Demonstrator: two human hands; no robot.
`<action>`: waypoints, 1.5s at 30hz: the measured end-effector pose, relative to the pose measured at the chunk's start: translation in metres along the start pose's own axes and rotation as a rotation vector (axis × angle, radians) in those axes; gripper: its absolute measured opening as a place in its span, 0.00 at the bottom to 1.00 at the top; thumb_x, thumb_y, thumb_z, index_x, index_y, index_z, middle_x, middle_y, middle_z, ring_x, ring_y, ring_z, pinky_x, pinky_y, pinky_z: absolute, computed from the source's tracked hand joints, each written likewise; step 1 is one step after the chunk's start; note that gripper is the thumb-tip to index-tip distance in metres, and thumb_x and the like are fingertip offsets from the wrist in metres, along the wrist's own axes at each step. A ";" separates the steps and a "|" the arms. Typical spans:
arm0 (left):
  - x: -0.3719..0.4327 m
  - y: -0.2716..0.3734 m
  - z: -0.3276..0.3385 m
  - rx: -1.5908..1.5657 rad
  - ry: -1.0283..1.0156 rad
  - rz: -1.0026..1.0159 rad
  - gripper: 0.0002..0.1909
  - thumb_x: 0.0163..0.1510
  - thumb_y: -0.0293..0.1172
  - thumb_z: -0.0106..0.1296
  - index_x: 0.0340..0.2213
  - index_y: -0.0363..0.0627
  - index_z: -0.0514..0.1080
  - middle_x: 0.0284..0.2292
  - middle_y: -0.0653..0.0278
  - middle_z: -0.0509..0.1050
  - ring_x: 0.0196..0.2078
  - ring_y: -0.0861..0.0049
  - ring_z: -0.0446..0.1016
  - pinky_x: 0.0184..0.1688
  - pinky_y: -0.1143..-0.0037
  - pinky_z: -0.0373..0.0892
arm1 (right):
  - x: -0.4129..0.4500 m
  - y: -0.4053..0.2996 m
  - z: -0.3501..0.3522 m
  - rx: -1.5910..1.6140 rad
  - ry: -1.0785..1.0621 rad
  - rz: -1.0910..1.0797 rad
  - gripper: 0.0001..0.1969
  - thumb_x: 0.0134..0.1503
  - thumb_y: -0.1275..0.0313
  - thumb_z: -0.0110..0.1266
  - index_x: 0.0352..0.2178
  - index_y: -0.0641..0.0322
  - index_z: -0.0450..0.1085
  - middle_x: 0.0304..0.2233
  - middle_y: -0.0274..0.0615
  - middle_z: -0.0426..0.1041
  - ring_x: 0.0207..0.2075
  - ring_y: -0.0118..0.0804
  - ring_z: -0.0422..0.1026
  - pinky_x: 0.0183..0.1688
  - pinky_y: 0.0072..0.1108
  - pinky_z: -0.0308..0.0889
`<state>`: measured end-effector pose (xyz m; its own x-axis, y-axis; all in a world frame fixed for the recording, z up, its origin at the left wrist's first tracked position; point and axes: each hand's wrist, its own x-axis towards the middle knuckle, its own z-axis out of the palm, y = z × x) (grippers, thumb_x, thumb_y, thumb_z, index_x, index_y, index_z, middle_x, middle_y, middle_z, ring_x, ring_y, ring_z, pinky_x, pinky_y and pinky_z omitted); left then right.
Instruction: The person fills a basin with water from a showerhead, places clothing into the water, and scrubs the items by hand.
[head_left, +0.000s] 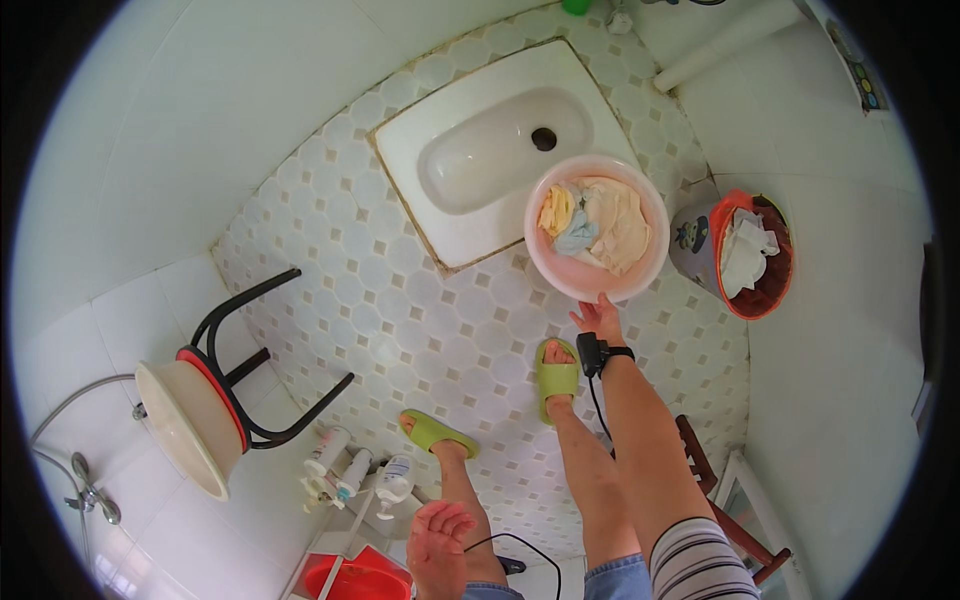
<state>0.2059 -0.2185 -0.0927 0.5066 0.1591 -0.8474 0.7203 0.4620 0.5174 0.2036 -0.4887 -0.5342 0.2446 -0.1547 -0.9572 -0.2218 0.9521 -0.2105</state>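
A pink plastic basin (592, 286) holds bunched cloth (619, 225) in peach, yellow and pale blue. The basin overlaps the near right corner of a white squat toilet (412, 225) in view. My right hand (598, 321) is at the basin's near rim, fingers spread, a fingertip at the edge; I see no firm grip. A black device (592, 354) with a cable is strapped to that wrist. My left hand (441, 544) is raised at the bottom of the view, fingers loosely curled, holding nothing visible.
A bin (694, 236) with white paper stands right of the basin. At left, a cream basin (191, 420) sits on a black-legged stool (262, 435). Bottles (394, 480) stand on a shelf above a red basin (360, 577). Brown wooden furniture (739, 532) is at lower right.
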 end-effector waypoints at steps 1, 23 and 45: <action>0.001 0.001 0.001 0.007 -0.004 0.005 0.19 0.58 0.39 0.32 0.44 0.38 0.62 0.40 0.54 0.71 0.40 0.67 0.70 0.45 0.70 0.65 | -0.002 -0.005 0.005 0.009 -0.004 0.000 0.11 0.54 0.62 0.48 0.36 0.55 0.63 0.34 0.33 0.66 0.44 0.32 0.63 0.53 0.42 0.54; -0.025 0.099 0.042 1.110 -0.286 0.548 0.43 0.42 0.43 0.59 0.55 0.43 0.49 0.56 0.43 0.47 0.57 0.51 0.53 0.54 0.62 0.55 | -0.476 -0.087 0.141 -0.954 -0.129 -0.223 0.06 0.43 0.76 0.52 0.22 0.70 0.69 0.19 0.37 0.69 0.18 0.28 0.67 0.19 0.20 0.63; -0.033 0.252 -0.193 0.799 0.020 0.772 0.26 0.30 0.28 0.64 0.36 0.45 0.66 0.36 0.56 0.64 0.41 0.63 0.65 0.43 0.70 0.62 | -0.605 0.107 0.306 -1.388 -0.357 -0.320 0.12 0.41 0.78 0.51 0.30 0.76 0.67 0.24 0.44 0.71 0.21 0.33 0.71 0.21 0.25 0.69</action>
<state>0.2795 0.0612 0.0428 0.9483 0.1786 -0.2622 0.3161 -0.4615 0.8289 0.3202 -0.2123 0.0834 0.6262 -0.0372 -0.7788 -0.7736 -0.1534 -0.6148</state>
